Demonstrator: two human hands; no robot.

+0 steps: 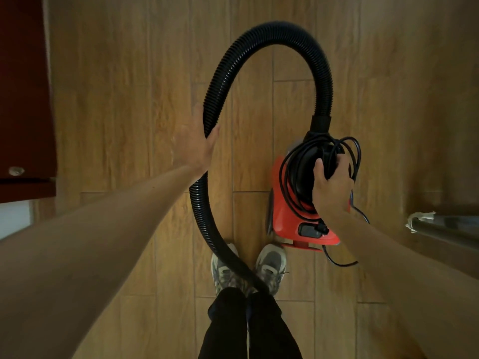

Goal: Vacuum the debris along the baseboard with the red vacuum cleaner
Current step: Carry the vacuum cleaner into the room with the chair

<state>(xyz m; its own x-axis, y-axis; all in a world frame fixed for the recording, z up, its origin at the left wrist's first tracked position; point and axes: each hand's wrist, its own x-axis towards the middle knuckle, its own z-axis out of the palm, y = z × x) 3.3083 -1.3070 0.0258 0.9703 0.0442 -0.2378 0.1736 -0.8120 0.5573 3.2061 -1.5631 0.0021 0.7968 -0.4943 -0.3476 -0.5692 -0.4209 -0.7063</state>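
Note:
The red vacuum cleaner [293,218] hangs just above the wooden floor, right of my feet, with a black power cord [347,151] coiled around its black top. My right hand [331,187] grips the black handle on top of it, fingers curled round the handle and cord. A black ribbed hose [269,35] arches up from the vacuum's top, loops left and runs down past my shoes. My left hand [197,143] holds the hose on the left side of the loop, thumb on one side and straight fingers on the other. No debris or baseboard is visible.
A dark red cabinet [23,99] with a small round knob [16,171] stands at the left edge. A metallic edge with torn paper [425,220] juts in at the right. My two grey shoes [248,268] stand below the hose loop on the wood plank floor [124,73].

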